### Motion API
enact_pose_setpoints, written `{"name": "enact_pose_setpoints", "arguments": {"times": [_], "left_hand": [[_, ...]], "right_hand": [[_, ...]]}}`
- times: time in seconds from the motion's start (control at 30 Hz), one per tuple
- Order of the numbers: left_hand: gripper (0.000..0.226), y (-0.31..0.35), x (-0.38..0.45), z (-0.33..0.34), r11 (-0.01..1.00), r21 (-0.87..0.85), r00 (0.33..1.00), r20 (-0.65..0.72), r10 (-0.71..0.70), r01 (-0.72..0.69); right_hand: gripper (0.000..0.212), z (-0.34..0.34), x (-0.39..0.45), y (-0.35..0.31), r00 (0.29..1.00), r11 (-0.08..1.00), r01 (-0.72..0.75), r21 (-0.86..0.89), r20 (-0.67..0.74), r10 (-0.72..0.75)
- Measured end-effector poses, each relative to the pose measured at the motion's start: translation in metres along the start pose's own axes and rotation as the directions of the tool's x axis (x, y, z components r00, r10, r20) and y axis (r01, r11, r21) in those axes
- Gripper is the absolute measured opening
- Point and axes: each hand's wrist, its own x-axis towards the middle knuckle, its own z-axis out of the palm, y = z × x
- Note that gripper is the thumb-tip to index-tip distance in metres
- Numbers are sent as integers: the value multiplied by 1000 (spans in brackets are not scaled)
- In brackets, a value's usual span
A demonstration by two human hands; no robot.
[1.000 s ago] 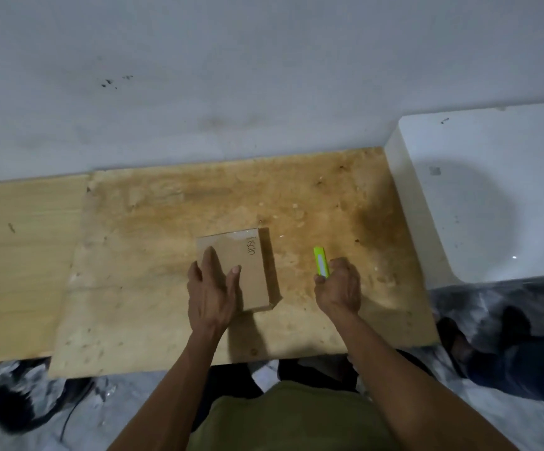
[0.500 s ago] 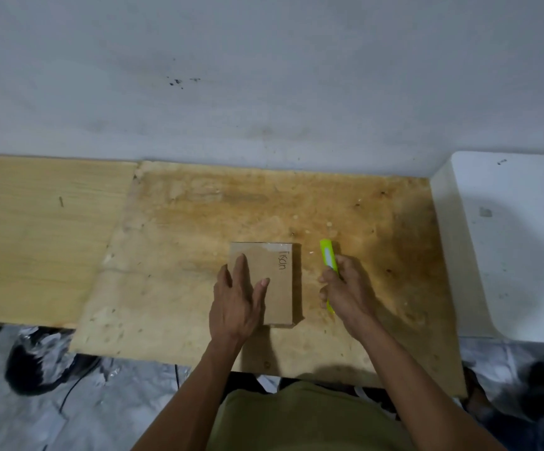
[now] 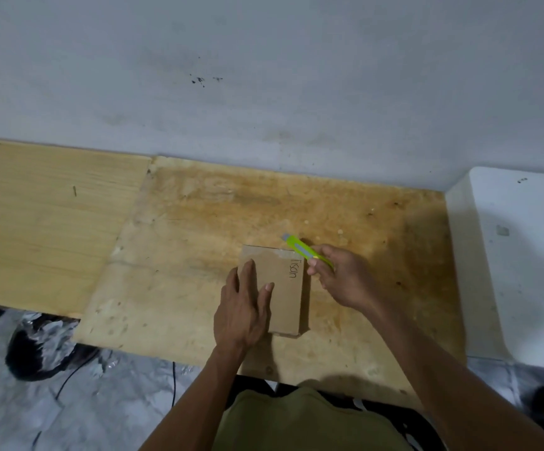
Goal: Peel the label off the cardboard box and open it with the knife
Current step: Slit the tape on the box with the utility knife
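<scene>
A small flat cardboard box [image 3: 285,288] lies on the stained plywood board [image 3: 199,262], with black handwriting along its right side and a strip of clear tape at its far edge. My left hand [image 3: 243,309] presses flat on the box's near left part, fingers spread. My right hand [image 3: 342,276] grips a lime-green utility knife [image 3: 300,247]. The knife's grey tip points up-left, over the box's far right corner. No label is visible on the box's top.
A white block [image 3: 518,265] stands at the right end of the board. A paler wooden panel [image 3: 36,222] adjoins the board on the left. A grey wall [image 3: 264,92] runs behind. Dark items and a cable [image 3: 65,382] lie on the floor below.
My right hand has lifted the green knife off the board and swung it up to the box's far right corner. My left hand has stayed flat on the box. The camera has shifted.
</scene>
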Motion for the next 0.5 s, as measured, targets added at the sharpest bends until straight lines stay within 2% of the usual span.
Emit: {"name": "enact_pose_setpoints", "arguments": {"times": [0.1, 0.23, 0.5], "left_hand": [[58, -1, -1, 1, 1000, -1, 1000, -17, 2, -2], [58, 1, -2, 2, 1000, 12, 1000, -30, -6, 6], [59, -1, -1, 4, 1000, 12, 999, -31, -13, 13]], "right_hand": [[31, -4, 9, -9, 993, 978, 97, -184, 83, -82], [39, -5, 27, -26, 968, 918, 213, -334, 202, -151], [36, 3, 58, -44, 896, 822, 378, -425, 393, -209]]}}
